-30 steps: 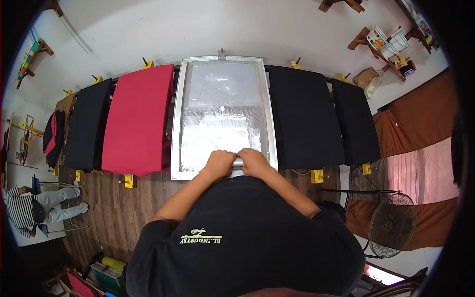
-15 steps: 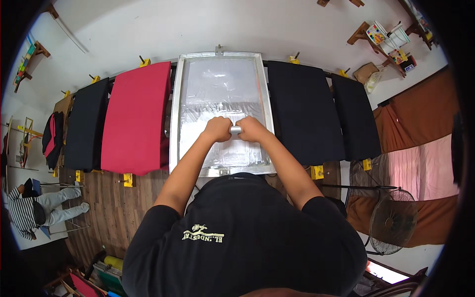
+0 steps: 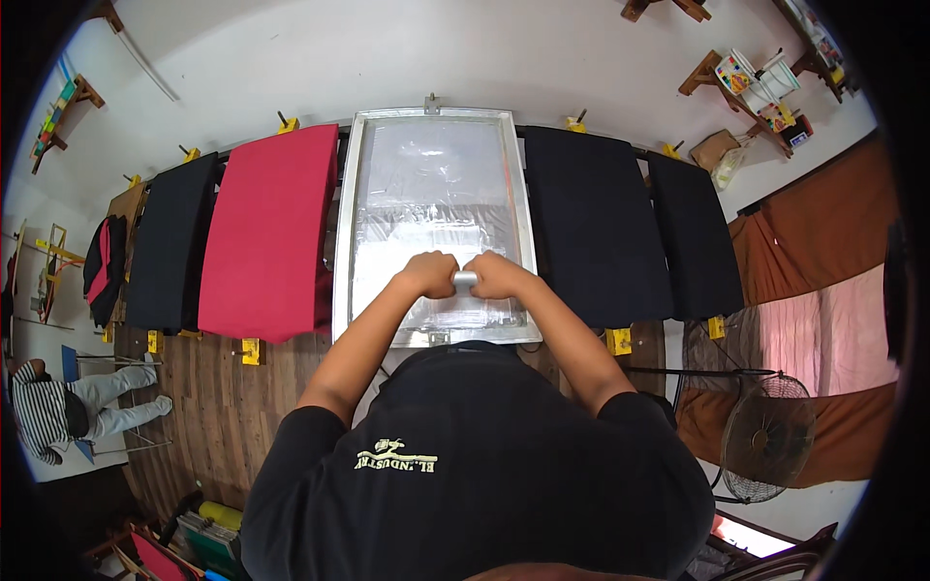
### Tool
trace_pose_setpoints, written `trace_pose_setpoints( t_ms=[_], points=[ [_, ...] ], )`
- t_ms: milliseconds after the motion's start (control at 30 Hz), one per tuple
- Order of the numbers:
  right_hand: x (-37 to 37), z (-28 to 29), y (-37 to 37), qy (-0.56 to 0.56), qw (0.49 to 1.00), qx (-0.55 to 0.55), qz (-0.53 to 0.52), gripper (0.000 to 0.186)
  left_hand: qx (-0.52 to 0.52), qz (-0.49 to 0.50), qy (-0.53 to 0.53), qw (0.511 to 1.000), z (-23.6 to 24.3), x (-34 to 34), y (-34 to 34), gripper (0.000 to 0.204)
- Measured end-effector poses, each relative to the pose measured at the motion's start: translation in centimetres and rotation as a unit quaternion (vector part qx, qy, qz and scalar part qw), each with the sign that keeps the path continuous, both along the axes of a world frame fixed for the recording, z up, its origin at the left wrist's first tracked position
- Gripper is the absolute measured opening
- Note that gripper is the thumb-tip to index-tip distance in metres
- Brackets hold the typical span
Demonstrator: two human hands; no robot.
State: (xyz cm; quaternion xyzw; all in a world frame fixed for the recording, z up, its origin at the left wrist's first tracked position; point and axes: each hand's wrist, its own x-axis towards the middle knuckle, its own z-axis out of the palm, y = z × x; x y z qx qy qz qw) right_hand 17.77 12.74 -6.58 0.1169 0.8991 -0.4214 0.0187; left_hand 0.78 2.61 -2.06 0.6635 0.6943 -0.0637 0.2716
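Both my fists are wrapped round the silver handle of a squeegee (image 3: 466, 278), side by side with a short stretch of metal showing between them. My left hand (image 3: 430, 275) grips its left part and my right hand (image 3: 492, 277) its right part. The squeegee is over the near half of a screen printing frame (image 3: 519, 174), a long metal rectangle with taped edges. Pale mesh (image 3: 426, 155) fills the far part, and a whitish, shiny area surrounds my hands. The squeegee's blade is hidden beneath my fists.
A red cloth panel (image 3: 271, 223) lies left of the frame, a black one (image 3: 591, 223) right, with more black panels beyond. Yellow clamps (image 3: 619, 341) jut from the near edge. A standing fan (image 3: 768, 436) is at right. Another person (image 3: 73, 407) is at far left.
Both my hands have drawn the squeegee toward my body, down along the screen. The grip on the handle stays the same. The view has shifted slightly.
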Motion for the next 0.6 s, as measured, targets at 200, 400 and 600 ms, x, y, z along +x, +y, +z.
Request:
trace_pose_setpoints(
  t_ms=[200, 400, 600],
  points=[
    [0.0, -1.6, -3.8, 0.110, 0.966, 0.165, -0.164, 0.027, 0.252, 0.018, 0.015, 0.968, -3.8, 0.5, -2.9, 0.013],
    [3.2, -2.8, -7.6, 0.106, 0.977, 0.125, -0.133, 0.030, 0.164, -0.029, 0.046, 0.985, -2.4, 3.2, -7.1, 0.012],
    [0.2, -1.5, -1.2, 0.067, 0.989, 0.070, -0.112, 0.022, 0.115, -0.005, 0.064, 0.991, -0.8, 0.3, -1.1, 0.012]
  ],
)
